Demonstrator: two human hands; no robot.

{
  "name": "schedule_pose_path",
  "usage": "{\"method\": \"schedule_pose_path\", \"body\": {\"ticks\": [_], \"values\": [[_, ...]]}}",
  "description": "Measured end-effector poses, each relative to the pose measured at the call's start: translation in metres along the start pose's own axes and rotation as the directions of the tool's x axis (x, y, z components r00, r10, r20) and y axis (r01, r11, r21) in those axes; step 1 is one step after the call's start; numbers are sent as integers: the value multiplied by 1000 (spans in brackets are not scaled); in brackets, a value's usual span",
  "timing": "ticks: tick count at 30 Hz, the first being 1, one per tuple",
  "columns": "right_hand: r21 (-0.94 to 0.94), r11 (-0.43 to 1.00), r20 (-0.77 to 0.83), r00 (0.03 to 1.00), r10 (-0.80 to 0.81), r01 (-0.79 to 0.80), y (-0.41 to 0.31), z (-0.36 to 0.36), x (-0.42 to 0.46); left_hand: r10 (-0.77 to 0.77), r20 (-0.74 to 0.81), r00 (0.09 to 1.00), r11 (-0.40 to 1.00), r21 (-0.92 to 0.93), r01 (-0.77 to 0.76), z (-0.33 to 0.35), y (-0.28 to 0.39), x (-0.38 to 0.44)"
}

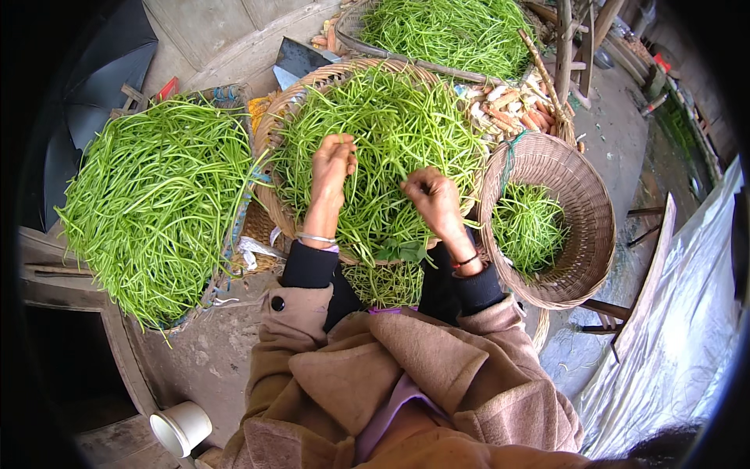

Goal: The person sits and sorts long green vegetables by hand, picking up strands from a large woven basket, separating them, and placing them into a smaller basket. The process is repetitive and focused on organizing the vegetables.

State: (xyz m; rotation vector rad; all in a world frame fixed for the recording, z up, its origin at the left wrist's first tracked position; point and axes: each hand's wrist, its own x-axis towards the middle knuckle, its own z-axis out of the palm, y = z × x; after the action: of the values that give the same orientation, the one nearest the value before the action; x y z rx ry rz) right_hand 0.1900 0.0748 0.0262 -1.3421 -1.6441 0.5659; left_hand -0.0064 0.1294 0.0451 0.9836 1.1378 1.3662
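Note:
A round wicker basket [268,126] heaped with long green stems [381,111] stands before me. Over the left part of the heap is my left hand [334,161], its fingers curled, with a bit of green stem showing at the fingertips. My right hand [433,196] hovers over the right side, thumb and forefinger pinched on a blurred green stem [399,169]. A few dark green leaves [404,252] lie on the near edge of the heap. Between my knees, lower down, sit more thin stems [384,285]. The palms are hidden from view.
At right stands a deep wicker basket [586,234] with a small pile of stems [527,228]. A large heap of stems [158,205] fills a container at left; another heap [445,35] lies beyond. Corn cobs [515,111], a white bucket [180,428] and plastic sheeting [674,328] surround me.

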Motion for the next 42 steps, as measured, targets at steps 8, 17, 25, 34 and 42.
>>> {"method": "schedule_pose_path", "body": {"ticks": [8,17,25,34,42], "values": [[-207,931,205,944,-260,302,-18,23,-24,96,56,994,852,511,-111,12,-61,49],[48,925,318,872,-373,378,-22,15,-22,65,180,981,684,708,-175,-5,-58,37],[678,720,120,989,90,-148,-19,5,9,-136,182,974,979,173,104,-44,-4,-3],[664,718,116,978,174,-207,-16,11,48,-101,241,965,993,-40,114,-31,-3,-35],[514,823,318,945,78,-241,-21,46,29,-36,245,969,981,193,-12,-8,-39,-52]]}}
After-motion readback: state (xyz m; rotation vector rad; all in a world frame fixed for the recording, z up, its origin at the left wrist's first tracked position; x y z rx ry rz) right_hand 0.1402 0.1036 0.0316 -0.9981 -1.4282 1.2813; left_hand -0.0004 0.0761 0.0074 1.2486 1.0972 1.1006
